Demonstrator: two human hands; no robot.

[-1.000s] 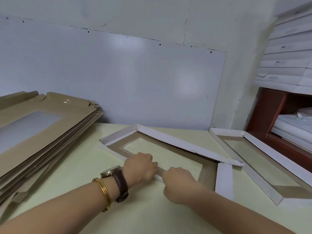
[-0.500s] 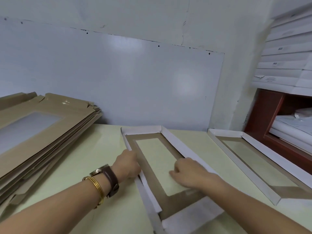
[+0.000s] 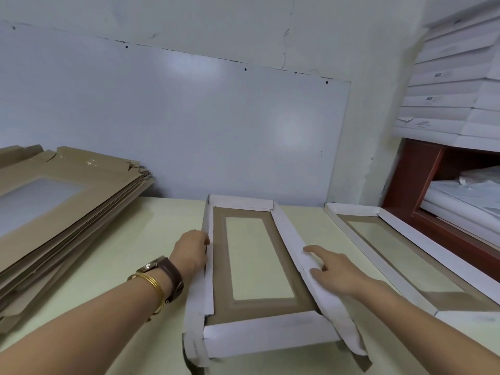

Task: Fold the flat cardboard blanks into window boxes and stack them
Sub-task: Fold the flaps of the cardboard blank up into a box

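**Side walls going up on the box in the middle**

Far left on the pale green bench (image 3: 140, 239): a slanted pile of flat brown cardboard blanks with clear windows (image 3: 62, 201), waiting, untouched. Next along, left hand (image 3: 190, 253), watch and gold bangles on the wrist, pressed against the outside of the left white wall of the half-folded brown-and-white window box (image 3: 257, 266), fingers curled onto the wall's edge, holding it upright. Box lying dead centre on the bench, open side up, window panel flat on the surface, far end wall standing, near end wall standing too. Then the right hand (image 3: 334, 272), fingers spread and relaxed, resting flat on the right white wall, gripping nothing; that wall leaning outward, its near end flopping loose past the corner. Further right, just beside, a finished white-walled window box (image 3: 400, 255) sitting open side up, and white boxes stacked on the red-brown shelf (image 3: 422, 180) beyond.

Step in hand, by the look of it: squaring up the long walls. Next move likely calling for the right wall to be tipped upright and its loose near tab tucked into the corner, left wall kept braced meanwhile. Then onto the stack.
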